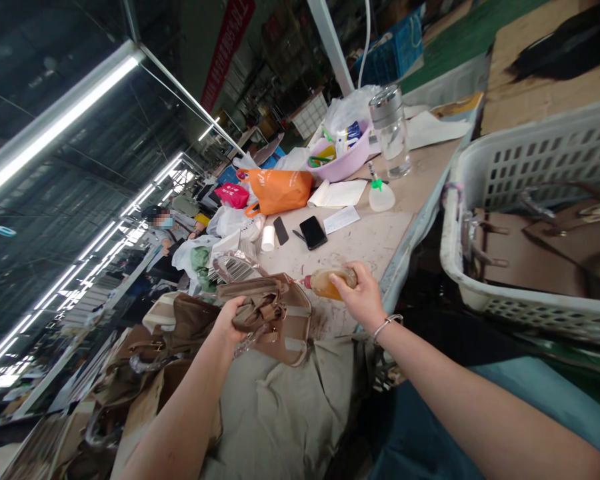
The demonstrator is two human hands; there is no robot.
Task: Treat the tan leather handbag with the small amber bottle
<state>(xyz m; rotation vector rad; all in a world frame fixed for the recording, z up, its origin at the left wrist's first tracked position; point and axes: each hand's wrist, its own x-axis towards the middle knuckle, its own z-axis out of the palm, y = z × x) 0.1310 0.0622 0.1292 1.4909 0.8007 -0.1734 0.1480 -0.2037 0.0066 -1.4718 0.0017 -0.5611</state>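
Note:
My left hand (230,320) grips the gathered strap and upper part of a brown handbag (267,313), which rests tilted at the table's front edge. My right hand (359,292) is wrapped round a squeeze bottle (329,283) of amber liquid. The bottle lies nearly level, its red tip pointing left at the bag's upper edge. Whether the tip touches the bag I cannot tell. Clear wrap covers the bag's handle (235,265).
Behind are a black phone (313,233), a white roll (268,238), a green-topped bottle (381,197), a glass jar (391,137), an orange bag (280,190) and a purple basin (347,160). A white crate (530,143) holds bags at right; more bags (150,347) lie left. A person (173,230) is far left.

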